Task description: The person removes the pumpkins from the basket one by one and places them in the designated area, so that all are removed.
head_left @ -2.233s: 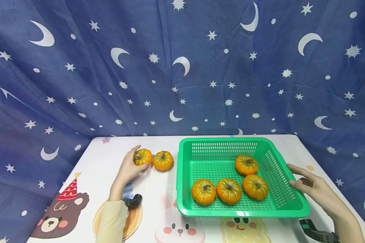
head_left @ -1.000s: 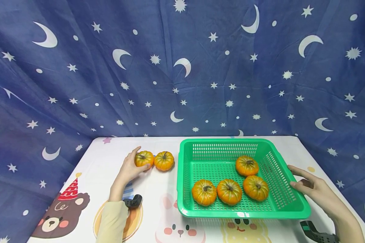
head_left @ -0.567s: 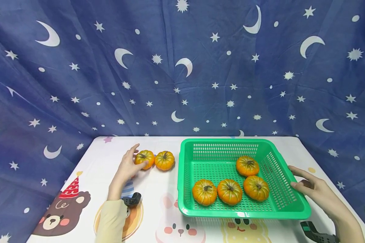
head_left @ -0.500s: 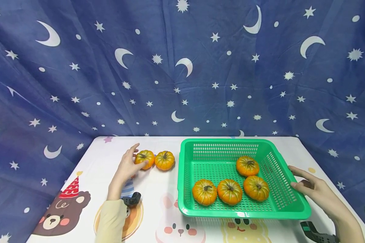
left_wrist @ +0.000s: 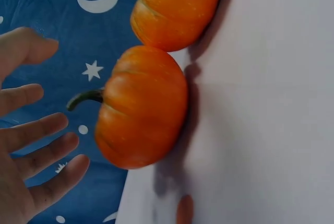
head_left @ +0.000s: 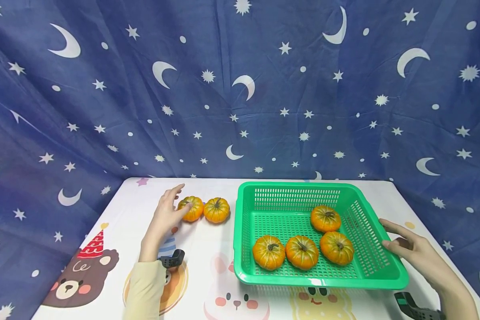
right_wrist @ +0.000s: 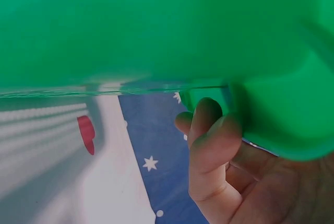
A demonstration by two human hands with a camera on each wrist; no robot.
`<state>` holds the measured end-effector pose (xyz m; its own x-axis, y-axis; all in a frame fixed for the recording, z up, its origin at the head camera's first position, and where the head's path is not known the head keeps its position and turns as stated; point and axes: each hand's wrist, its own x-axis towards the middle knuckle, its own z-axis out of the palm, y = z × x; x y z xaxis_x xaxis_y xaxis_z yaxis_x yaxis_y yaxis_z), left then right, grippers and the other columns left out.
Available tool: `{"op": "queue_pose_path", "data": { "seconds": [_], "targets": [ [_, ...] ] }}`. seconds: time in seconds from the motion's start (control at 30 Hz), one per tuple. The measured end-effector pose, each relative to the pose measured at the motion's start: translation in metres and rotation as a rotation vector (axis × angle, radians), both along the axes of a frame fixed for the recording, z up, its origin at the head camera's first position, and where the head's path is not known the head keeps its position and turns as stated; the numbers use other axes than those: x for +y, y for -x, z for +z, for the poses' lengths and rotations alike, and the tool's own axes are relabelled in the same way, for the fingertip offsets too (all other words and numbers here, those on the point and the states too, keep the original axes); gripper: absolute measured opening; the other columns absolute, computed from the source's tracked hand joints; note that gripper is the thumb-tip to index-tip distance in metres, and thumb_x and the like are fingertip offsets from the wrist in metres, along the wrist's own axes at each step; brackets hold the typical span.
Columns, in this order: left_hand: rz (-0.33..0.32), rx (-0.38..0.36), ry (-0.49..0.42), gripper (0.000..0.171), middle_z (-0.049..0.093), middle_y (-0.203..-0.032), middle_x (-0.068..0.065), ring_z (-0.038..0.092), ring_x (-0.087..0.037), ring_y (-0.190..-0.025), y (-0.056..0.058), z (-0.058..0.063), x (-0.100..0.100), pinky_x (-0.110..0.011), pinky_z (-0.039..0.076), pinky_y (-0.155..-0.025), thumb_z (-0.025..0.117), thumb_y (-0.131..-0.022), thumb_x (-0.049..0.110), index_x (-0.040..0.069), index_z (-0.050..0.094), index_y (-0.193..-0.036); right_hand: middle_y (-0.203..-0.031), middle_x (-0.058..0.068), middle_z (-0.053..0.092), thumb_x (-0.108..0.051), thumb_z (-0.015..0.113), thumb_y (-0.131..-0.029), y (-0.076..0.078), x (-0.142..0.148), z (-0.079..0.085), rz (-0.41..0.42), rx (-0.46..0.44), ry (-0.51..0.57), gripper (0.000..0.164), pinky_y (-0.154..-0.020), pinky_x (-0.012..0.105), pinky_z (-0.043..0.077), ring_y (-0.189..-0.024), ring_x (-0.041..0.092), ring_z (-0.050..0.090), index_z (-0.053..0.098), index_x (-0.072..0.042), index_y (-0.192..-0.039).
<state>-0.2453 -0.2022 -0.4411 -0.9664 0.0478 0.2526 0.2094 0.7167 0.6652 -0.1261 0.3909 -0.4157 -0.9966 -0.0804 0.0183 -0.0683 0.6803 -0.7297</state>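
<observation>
Two small orange pumpkins sit side by side and touching on the table's left half. My left hand (head_left: 165,218) is beside the left pumpkin (head_left: 193,209), nearer it than the right pumpkin (head_left: 216,210). In the left wrist view, the spread left fingers (left_wrist: 49,127) stand apart from that pumpkin's green stem. My right hand (head_left: 414,249) holds the right rim of a green plastic basket (head_left: 320,281). The right wrist view shows its fingers (right_wrist: 209,151) curled up under the rim. Inside the basket lie several more pumpkins, among them a front-left pumpkin (head_left: 269,252).
The white tablecloth (head_left: 212,249) carries printed cartoon animals, including a brown bear (head_left: 80,282). A blue curtain (head_left: 208,146) with moons and stars rises behind the table and along its sides. Each wrist wears a black strap.
My left hand has let go of the left pumpkin and drawn slightly back and away, its fingers spreading. That pumpkin has shifted right against its neighbour. My right hand keeps its hold on the basket.
</observation>
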Motion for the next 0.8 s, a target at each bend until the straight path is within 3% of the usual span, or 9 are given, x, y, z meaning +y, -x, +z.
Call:
{"op": "queue_pose_path", "data": {
  "seconds": [0.53, 0.8],
  "targets": [
    [-0.008, 0.101, 0.009, 0.061, 0.05, -0.134, -0.016, 0.048, -0.032, -0.117, -0.007, 0.023, 0.014, -0.048, 0.048, -0.093, 0.065, -0.09, 0.024, 0.014, 0.041, -0.144, -0.11, -0.038, 0.042, -0.027, 0.057, -0.097, 0.001, 0.003, 0.002, 0.004, -0.02, -0.023, 0.061, -0.067, 0.017, 0.047, -0.08, 0.005, 0.062, 0.033, -0.004, -0.148],
    [-0.052, 0.137, -0.034, 0.058, 0.05, -0.134, -0.014, 0.049, -0.032, -0.119, -0.01, 0.031, 0.023, -0.048, 0.049, -0.092, 0.065, -0.09, 0.021, 0.016, 0.043, -0.144, -0.111, -0.038, 0.041, -0.026, 0.056, -0.097, 0.001, 0.001, 0.001, 0.005, -0.02, -0.016, 0.061, -0.067, 0.017, 0.047, -0.08, 0.004, 0.062, 0.033, -0.004, -0.148]
  ]
}}
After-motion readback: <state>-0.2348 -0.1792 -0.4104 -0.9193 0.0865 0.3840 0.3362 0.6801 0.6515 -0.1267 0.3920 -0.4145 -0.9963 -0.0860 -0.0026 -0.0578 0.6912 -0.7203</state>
